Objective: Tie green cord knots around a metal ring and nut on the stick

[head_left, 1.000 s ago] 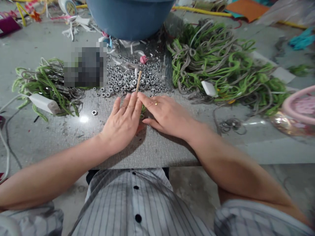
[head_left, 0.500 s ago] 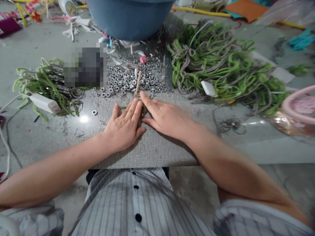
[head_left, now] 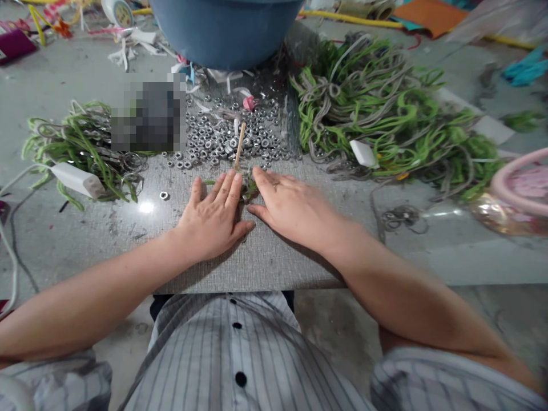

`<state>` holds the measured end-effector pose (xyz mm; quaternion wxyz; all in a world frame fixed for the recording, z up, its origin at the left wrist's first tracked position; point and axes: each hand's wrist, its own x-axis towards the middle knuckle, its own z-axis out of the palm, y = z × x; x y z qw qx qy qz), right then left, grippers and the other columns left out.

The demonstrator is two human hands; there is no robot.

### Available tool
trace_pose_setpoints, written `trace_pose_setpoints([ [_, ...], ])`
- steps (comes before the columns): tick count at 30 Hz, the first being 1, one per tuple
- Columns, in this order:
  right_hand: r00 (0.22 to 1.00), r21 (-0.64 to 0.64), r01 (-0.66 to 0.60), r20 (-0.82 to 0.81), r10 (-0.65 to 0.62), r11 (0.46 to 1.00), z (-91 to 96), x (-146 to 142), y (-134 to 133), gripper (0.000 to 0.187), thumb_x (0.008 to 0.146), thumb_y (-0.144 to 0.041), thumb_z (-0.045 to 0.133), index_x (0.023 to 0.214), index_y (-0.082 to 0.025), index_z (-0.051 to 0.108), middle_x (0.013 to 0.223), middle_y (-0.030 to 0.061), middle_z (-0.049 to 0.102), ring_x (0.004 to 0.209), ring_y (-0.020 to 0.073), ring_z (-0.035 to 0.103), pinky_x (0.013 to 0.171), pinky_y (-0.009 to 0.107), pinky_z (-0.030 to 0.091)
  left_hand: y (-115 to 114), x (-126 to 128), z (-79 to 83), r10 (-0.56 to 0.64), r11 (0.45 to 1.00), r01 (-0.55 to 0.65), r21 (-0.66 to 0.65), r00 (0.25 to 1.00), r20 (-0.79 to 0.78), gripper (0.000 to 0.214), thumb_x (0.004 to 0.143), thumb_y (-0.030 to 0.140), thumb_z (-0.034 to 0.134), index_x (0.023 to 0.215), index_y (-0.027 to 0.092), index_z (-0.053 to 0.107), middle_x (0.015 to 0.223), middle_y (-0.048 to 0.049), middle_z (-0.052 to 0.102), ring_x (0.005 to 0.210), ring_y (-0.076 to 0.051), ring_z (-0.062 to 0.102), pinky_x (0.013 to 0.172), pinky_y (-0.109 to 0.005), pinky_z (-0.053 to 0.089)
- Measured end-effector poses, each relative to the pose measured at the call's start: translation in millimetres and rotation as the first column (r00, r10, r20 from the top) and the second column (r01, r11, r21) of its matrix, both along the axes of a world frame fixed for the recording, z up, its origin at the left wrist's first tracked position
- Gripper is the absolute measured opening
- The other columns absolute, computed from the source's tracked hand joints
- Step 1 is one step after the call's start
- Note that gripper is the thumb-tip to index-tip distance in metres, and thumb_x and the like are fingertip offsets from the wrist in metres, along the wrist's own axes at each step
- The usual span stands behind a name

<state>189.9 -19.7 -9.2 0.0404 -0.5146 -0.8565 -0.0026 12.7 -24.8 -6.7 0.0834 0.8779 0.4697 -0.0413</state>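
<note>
My left hand (head_left: 213,217) lies flat on the grey board (head_left: 205,268), fingers stretched out side by side. My right hand (head_left: 291,205) lies flat beside it, a ring on one finger. Between and under the fingertips of both hands is a small green and grey cord piece (head_left: 248,187). A thin wooden stick (head_left: 240,145) stands slanted just beyond the fingertips, its lower end hidden among the cord. Right behind it spreads a heap of small metal nuts (head_left: 222,137).
A big tangle of green and grey cords (head_left: 385,108) fills the right side. A smaller tangle (head_left: 81,148) with a white block (head_left: 77,180) lies at the left. A blue tub (head_left: 225,28) stands at the back. A pink-rimmed object (head_left: 520,191) sits at the right edge.
Both hands have slid a little toward me and flattened over the cord piece, the left fingertips drawing back from the stick. The stick has stayed in place.
</note>
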Motion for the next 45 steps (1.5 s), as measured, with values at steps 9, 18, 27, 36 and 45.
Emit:
trace_pose_setpoints([
  [9,0.978,-0.051,0.132,0.166,-0.122,0.990,0.6,0.0,1.2,0.075,0.097,-0.054,0.033,0.139,0.007,0.045,0.142,0.0297,0.049,0.136,0.0381,0.044,0.116,0.056,0.024,-0.4,0.7,4.7,0.033,0.999,-0.030,0.021,0.994,-0.108,0.084,0.096,0.060,0.032,0.153,0.000,0.019,0.160,-0.0228,0.016,0.149,-0.034,0.017,0.119,-0.060,0.010],
  [18,0.978,0.021,0.193,0.074,-0.194,0.981,-17.2,18.6,9.5,0.101,0.084,-0.081,0.025,0.143,-0.001,0.044,0.138,0.0283,0.053,0.130,0.0468,0.046,0.110,0.070,0.012,0.9,0.2,14.0,0.102,0.995,-0.102,0.014,0.958,-0.266,0.094,0.093,0.065,0.036,0.151,-0.007,0.019,0.158,-0.0289,0.015,0.149,-0.038,0.016,0.120,-0.051,0.014],
  [27,0.964,0.086,0.234,0.107,-0.243,0.968,-20.8,28.7,12.9,0.105,0.080,-0.087,0.018,0.136,-0.005,0.053,0.130,0.0277,0.060,0.122,0.0458,0.053,0.106,0.072,0.013,4.8,-9.5,16.5,0.168,0.986,-0.155,0.068,0.950,-0.264,0.094,0.090,0.067,0.039,0.149,-0.005,0.028,0.154,-0.0302,0.026,0.145,-0.043,0.025,0.117,-0.057,0.013],
  [36,0.992,0.150,0.124,0.015,-0.128,0.981,-0.5,14.5,9.1,0.059,0.099,-0.051,0.034,0.130,-0.007,0.057,0.126,0.0231,0.064,0.114,0.0352,0.060,0.102,0.060,0.031,18.3,-14.4,8.8,0.003,0.955,-0.030,0.295,0.996,0.094,0.041,0.096,0.035,0.042,0.121,0.012,0.064,0.128,-0.0182,0.062,0.126,-0.035,0.051,0.108,-0.056,0.033],
  [45,0.993,0.110,-0.109,-0.027,0.113,0.988,-1.6,7.7,16.9,0.026,0.093,-0.015,0.046,0.094,-0.013,0.072,0.101,0.0132,0.072,0.094,0.0256,0.061,0.085,0.038,0.044,35.5,-14.8,-8.0,-0.175,0.954,0.120,0.276,0.968,0.182,0.030,0.092,0.020,0.045,0.110,0.012,0.067,0.109,-0.0124,0.066,0.101,-0.027,0.057,0.090,-0.042,0.046],
])
